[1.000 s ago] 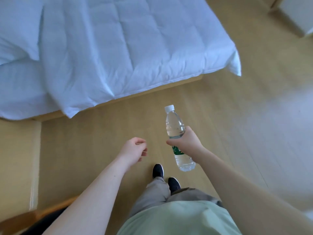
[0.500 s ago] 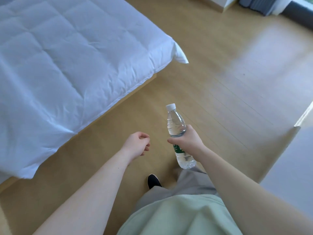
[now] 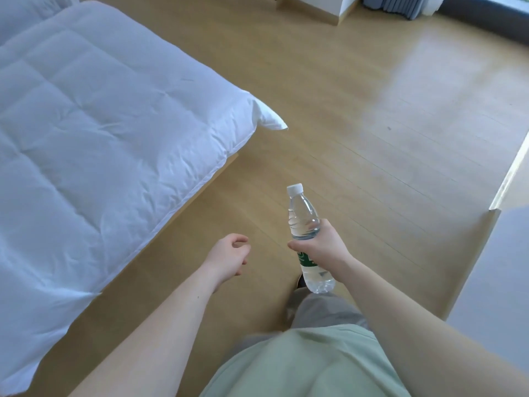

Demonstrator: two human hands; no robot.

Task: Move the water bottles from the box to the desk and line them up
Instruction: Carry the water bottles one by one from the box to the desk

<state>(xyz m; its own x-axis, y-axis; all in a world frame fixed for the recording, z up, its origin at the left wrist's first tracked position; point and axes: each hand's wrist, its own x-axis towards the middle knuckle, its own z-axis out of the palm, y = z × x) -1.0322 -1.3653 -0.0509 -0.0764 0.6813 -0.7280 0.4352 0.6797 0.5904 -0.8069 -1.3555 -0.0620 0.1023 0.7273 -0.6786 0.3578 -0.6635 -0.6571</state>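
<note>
Clear plastic water bottle with a white cap and green label (image 3: 307,239) is in my right hand (image 3: 323,247), whose fingers and thumb are curled round its middle, just above the label. It stands nearly upright, cap tipped a little away from me, its base hanging above my dark shoe (image 3: 300,280) and grey trouser leg (image 3: 317,310). My left hand (image 3: 229,257) is apart from the bottle, off to its left at about the same height, holding nothing, the fingers hanging loosely curled.

I judge this to be the carrying step: one bottle is out of the box and on its way. Neither the box nor the counter shows from here. Seen from the bottle, the bed with the white quilted duvet (image 3: 100,144) lies to the left and beyond, and pale wooden floor (image 3: 372,124) stretches ahead and to the right.

To carry it well, I should keep the grip round the middle firm but not squeezing, since thin plastic like this probably gives under pressure. Holding it upright keeps the water from sloshing and pulling at my wrist. My free left hand could come across to steady the base when I set the bottle down. I should also mind the duvet's corner (image 3: 274,121), which juts out ahead of the bottle, as I walk past.
</note>
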